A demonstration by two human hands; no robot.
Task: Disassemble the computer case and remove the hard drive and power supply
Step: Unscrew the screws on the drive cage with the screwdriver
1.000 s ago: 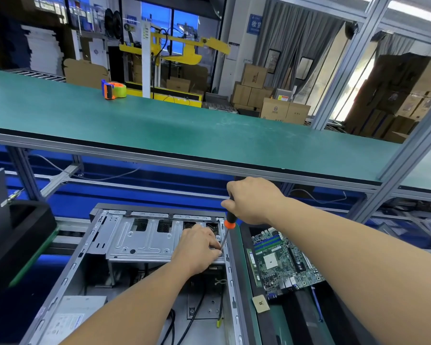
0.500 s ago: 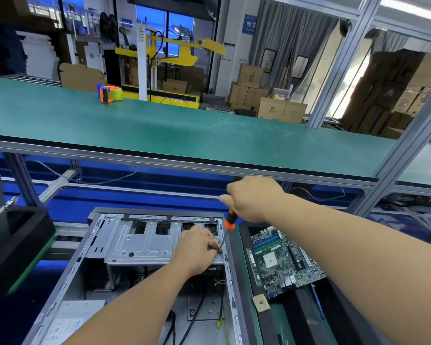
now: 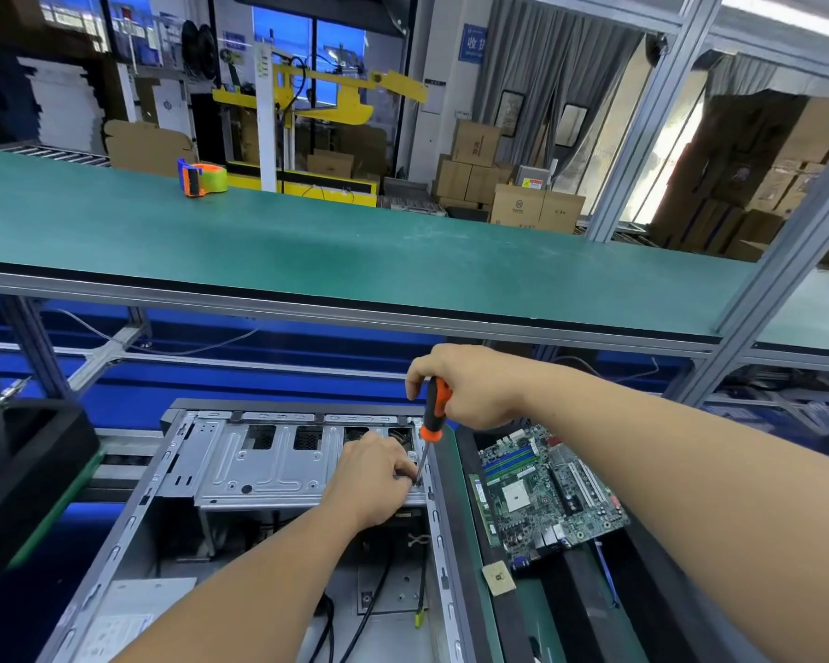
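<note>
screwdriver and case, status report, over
Right hand grips screwdriver, tip at drive cage. Left hand pinches by the tip. Computer case open. Nothing blocking.

We look down at an open case [image 3: 173, 476] lying on its side. Our right hand [image 3: 470, 385] grips a screwdriver [image 3: 434, 413] with an orange and black handle, and its tip points down at the right end of the metal drive cage [image 3: 269, 466]. Our left hand [image 3: 374, 476] rests on the cage, with fingers curled right by the tip. A green board [image 3: 546, 490] lies just beside the case on the right. A long green shelf [image 3: 355, 251] runs above, with a tape roll [image 3: 202, 178] on it.
</note>
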